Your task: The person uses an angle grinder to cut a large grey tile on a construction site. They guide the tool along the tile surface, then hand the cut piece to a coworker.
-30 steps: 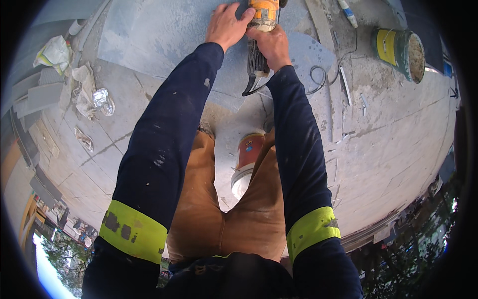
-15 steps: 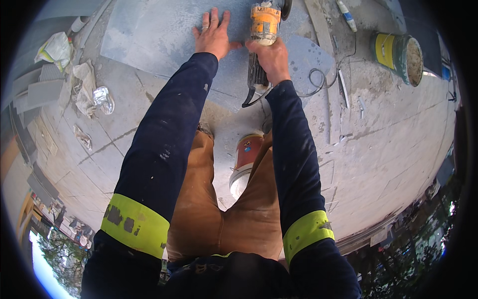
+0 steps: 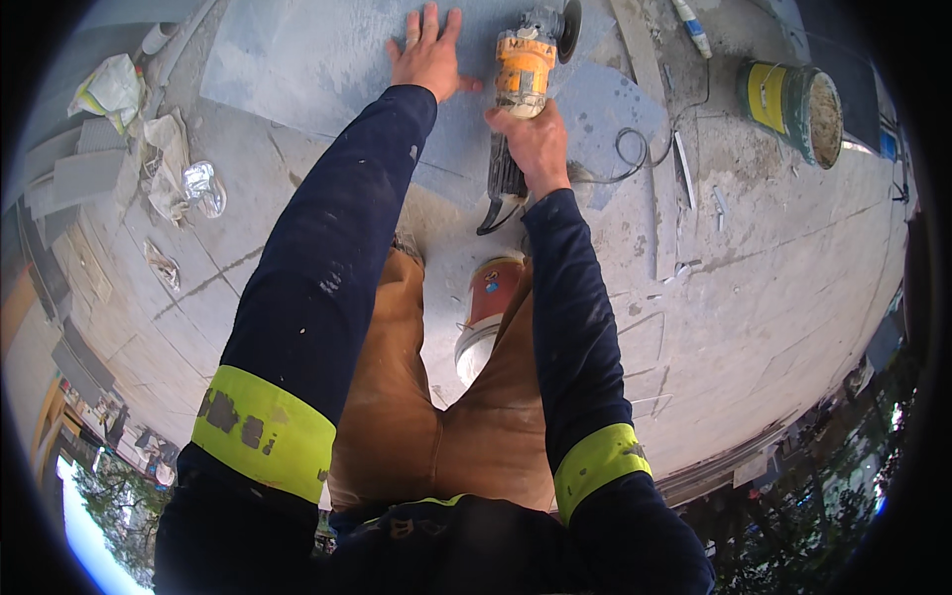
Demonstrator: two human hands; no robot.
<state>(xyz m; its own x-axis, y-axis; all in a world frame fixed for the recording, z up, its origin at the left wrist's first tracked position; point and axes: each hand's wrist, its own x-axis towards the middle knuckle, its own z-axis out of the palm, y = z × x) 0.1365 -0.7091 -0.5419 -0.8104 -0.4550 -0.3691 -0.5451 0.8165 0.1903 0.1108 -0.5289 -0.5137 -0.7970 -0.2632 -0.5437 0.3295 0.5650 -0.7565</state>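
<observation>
The right hand (image 3: 535, 149) is gripping the angle grinder (image 3: 524, 74) around its dark rear body, just behind the orange housing. The left hand (image 3: 428, 64) is lying open, palm down with the fingers spreading, on the grey-blue sheet (image 3: 297, 79); it is holding nothing and is resting to the left of the tool, apart from it. The angle grinder is pointing away from the person and is lying over the right-hand part of the sheet. Its disc (image 3: 569, 32) is standing edge-on at the right of the tool head. The view is not showing clearly whether the disc is touching the sheet or spinning.

Status, as judged from this view:

1. Completed: the sheet is lying flat over the floor (image 3: 754, 268), the tool is sitting in a one-hand grip, and the left hand is apparently steadying the sheet. The cable (image 3: 617, 181) is looping to the right.
2. Uncertain: narrow pale strips (image 3: 684, 169) are lying on the floor to the right, possibly indicating finished trimming; nothing is confirming their source.
3. Outstanding: no sparks, dust plume or fresh cut line is showing at the disc, so any disc work at this spot is apparently awaiting execution.

Nearby, a green bucket (image 3: 769, 94) with a yellow label is tilting at the upper right, and a red bucket (image 3: 493, 290) is standing between the legs.
</observation>
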